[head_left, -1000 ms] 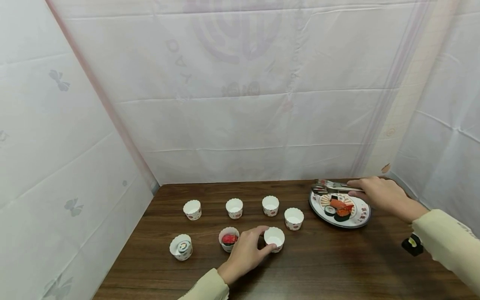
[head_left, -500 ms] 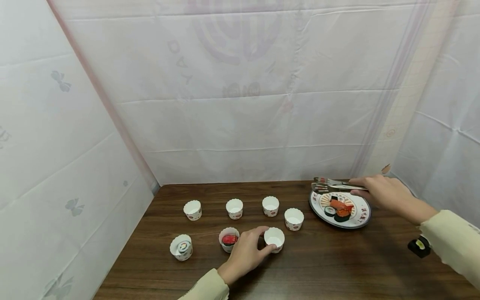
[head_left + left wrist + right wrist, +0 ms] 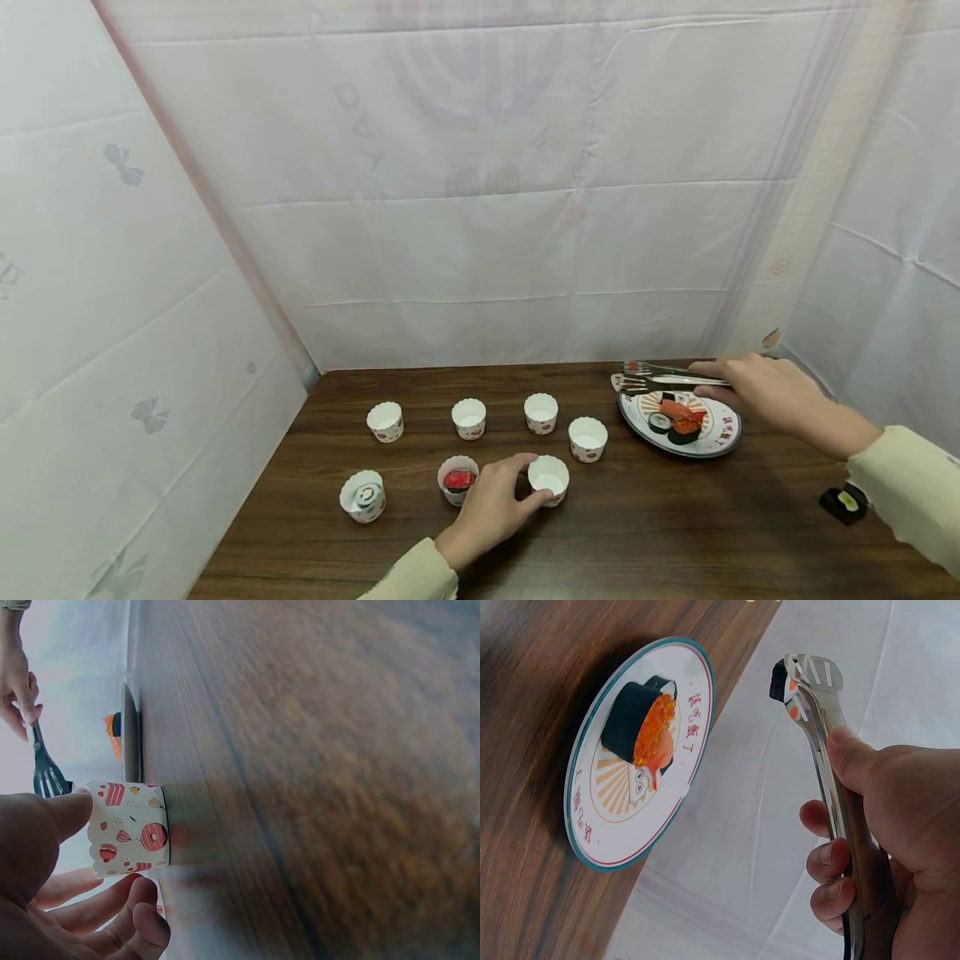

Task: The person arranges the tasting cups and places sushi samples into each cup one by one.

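In the head view my left hand (image 3: 491, 504) holds a white scalloped paper baking cup (image 3: 549, 477) between thumb and fingers; the left wrist view shows its printed side (image 3: 131, 829). My right hand (image 3: 768, 396) grips metal serving tongs (image 3: 667, 380) over the far side of a round plate (image 3: 723, 408). Pinched in the tongs' slotted tips, a small dark-edged sushi piece (image 3: 778, 681) with white and orange shows in the right wrist view. On the plate lie an orange-topped sushi (image 3: 684, 430), a small round roll (image 3: 660, 422) and a shrimp-like piece (image 3: 677, 408).
Several other paper cups stand around, such as one (image 3: 588, 438) right of centre. One cup (image 3: 363, 497) holds a round roll, another (image 3: 457, 480) a red-topped piece. A small black object (image 3: 844, 504) shows below the right sleeve. White cloth (image 3: 480, 250) hangs behind the table.
The tongs lifted slightly, then lowered and shifted left, and a pale piece now shows at their tips. My left hand stays at its cup.
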A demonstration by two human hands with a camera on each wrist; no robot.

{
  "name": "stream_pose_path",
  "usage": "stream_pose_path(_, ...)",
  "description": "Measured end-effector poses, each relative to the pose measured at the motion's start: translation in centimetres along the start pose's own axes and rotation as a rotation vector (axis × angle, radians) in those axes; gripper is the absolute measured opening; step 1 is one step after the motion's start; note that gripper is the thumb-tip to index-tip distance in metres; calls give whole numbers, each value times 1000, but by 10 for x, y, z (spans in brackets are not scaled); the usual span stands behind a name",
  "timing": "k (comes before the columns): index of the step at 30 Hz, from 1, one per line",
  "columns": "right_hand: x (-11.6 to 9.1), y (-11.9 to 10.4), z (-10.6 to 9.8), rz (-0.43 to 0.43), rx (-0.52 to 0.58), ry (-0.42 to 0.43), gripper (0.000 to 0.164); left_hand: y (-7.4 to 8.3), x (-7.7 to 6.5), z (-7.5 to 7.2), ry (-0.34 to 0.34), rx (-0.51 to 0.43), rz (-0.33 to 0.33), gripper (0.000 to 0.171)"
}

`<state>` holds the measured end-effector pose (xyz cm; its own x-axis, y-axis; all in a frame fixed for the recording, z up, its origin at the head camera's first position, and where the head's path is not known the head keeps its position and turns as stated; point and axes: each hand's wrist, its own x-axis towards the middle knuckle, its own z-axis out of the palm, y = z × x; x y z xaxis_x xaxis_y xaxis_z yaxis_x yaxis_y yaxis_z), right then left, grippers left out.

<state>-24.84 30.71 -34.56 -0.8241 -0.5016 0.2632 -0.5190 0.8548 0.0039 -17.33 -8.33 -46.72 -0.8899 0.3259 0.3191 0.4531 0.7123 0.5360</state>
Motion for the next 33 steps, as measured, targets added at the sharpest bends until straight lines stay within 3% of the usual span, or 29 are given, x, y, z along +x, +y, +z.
stream_pose_path(12, -5, -19, 0, -66, -7, 45, 35, -1, 0, 1, -3, 3, 0, 49)
stream_pose_path(23, -9, -40, 0, -149, 15, 69, 20, -2, 0, 2, 0, 10, -1, 49)
stream_pose_path(27, -9, -48, 1, -170, 28, 75, 20, -1, 1, 1, -6, 13, -9, 49)
stream_pose_path(33, -11, -59, 3, -168, 23, 74, 32, -1, 1, 1, -13, 12, -12, 49)
